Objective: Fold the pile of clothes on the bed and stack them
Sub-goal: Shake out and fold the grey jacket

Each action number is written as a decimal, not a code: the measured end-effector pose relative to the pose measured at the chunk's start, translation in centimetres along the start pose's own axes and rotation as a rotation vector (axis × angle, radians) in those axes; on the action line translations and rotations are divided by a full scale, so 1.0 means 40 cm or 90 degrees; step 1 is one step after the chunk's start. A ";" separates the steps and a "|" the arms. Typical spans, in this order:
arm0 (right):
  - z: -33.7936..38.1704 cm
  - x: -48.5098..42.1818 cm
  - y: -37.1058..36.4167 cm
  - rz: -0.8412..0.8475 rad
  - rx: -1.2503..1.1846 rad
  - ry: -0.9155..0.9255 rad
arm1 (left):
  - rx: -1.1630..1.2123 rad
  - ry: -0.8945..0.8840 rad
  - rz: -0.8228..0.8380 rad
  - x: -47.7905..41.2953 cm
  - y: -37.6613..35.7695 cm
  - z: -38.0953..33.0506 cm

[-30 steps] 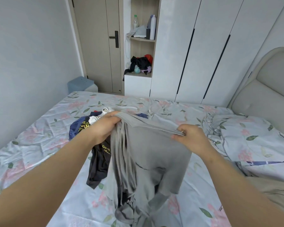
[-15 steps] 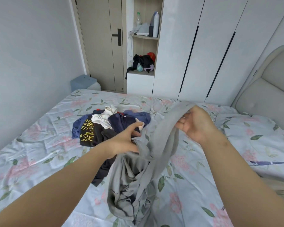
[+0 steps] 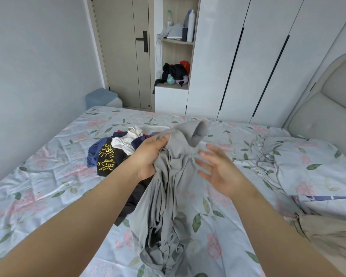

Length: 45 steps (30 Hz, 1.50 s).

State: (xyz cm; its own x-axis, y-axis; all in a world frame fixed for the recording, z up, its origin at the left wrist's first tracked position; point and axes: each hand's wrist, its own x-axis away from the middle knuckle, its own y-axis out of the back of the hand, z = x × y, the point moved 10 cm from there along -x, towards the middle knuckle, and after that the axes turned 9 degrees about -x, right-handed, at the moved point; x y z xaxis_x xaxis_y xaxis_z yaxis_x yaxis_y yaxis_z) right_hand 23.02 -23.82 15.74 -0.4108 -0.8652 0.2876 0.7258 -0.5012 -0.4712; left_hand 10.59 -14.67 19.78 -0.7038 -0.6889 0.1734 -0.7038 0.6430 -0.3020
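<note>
Now that the right hand (image 3: 222, 172) is letting go and hovering spread just beside it, the grey garment (image 3: 168, 206) is hanging bunched from the gripping left hand (image 3: 148, 156) over the bed (image 3: 48, 186), near the pile (image 3: 116, 152), so its folding is probably only starting.

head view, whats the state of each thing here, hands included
left hand, grips the grey garment
grey garment, unfolded, bunched, hanging down to the bed
right hand, fingers spread, holding nothing
pile of clothes, unfolded heap on the bed
door, closed
wardrobe doors, closed
</note>
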 end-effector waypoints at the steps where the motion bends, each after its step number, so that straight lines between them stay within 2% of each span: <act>1: -0.037 0.000 0.015 -0.018 0.102 -0.023 | 0.034 -0.007 0.006 0.001 -0.011 -0.018; 2: -0.072 0.005 0.019 -0.018 0.186 -0.048 | 0.060 -0.013 0.012 0.001 -0.023 -0.038; 4: -0.149 0.018 -0.003 0.050 0.301 -0.110 | 0.093 -0.014 0.024 0.005 -0.046 -0.072; 6: -0.219 0.028 -0.032 0.129 0.361 -0.181 | 0.109 -0.009 0.042 0.011 -0.067 -0.106; 7: -0.232 0.025 -0.038 0.131 0.375 -0.186 | 0.118 -0.011 0.052 0.012 -0.070 -0.124; 10: -0.183 -0.002 -0.006 -0.002 0.405 -0.093 | 0.115 -0.059 0.059 0.009 -0.045 -0.176; 12: -0.121 -0.002 0.013 -0.085 0.360 -0.048 | 0.017 -0.114 -0.014 0.001 0.010 -0.199; 15: -0.047 0.012 -0.005 -0.090 0.058 -0.013 | -0.183 -0.105 -0.163 -0.006 0.103 -0.164; 17: -0.007 0.034 -0.020 -0.082 -0.110 0.004 | -0.204 -0.039 -0.150 -0.006 0.118 -0.089; 18: 0.006 0.046 -0.021 -0.087 -0.136 0.011 | -0.190 0.001 -0.119 -0.002 0.113 -0.046; 21: 0.015 0.085 -0.005 -0.090 -0.144 0.013 | -0.194 0.053 -0.045 0.027 0.089 0.030; 26: 0.051 0.175 0.036 -0.071 -0.181 0.070 | -0.097 0.015 -0.047 0.060 0.048 0.006; 31: 0.131 0.282 0.008 0.008 -0.214 0.143 | -0.030 -0.106 -0.047 0.131 -0.047 -0.108; 40: 0.270 0.548 -0.006 0.057 -0.141 0.227 | 0.067 -0.309 -0.062 0.387 -0.205 -0.278; 45: 0.292 0.655 -0.001 0.083 -0.138 0.228 | 0.119 -0.378 -0.061 0.519 -0.270 -0.325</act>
State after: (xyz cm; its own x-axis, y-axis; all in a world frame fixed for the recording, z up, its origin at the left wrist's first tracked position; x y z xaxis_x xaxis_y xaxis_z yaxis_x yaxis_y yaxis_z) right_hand 18.66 -46.29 33.03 -0.5170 -0.8527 -0.0752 0.6673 -0.3463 -0.6594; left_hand 2.32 -31.56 38.82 -0.4270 -0.8436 -0.3256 -0.6948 0.5366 -0.4789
